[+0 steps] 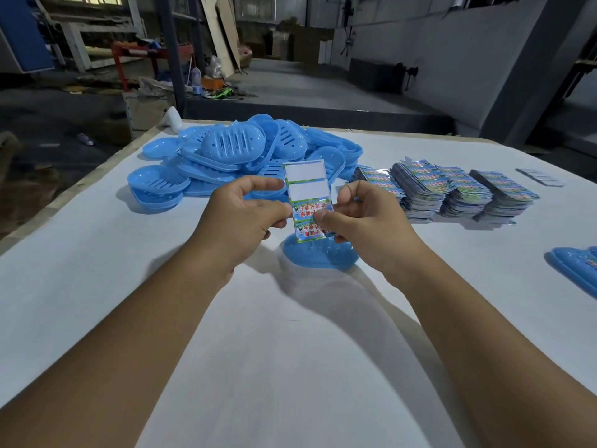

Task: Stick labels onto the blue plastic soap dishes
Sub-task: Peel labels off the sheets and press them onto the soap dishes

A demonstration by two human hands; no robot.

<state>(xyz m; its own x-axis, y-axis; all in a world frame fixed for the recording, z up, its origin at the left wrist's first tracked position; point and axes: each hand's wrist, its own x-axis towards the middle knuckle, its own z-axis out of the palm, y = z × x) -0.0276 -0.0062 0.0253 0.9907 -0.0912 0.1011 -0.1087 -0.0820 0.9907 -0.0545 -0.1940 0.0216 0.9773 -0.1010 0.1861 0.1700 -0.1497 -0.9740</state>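
A label sheet (307, 185) is held upright above the table between both hands. Its two upper slots are blank white; two printed labels remain on its lower part. My left hand (245, 215) pinches the sheet's left edge. My right hand (361, 218) pinches its right side, thumb on a printed label. A single blue soap dish (319, 258) lies on the white table directly below the sheet, partly hidden by it and by my right hand. A big pile of blue soap dishes (239, 156) sits behind.
Several stacks of printed label sheets (452, 189) stand at the right of the pile. A small grey pack (541, 177) lies farther right. More blue dishes (578, 270) poke in at the right edge. The table's wooden left edge (74, 185) borders a cluttered floor.
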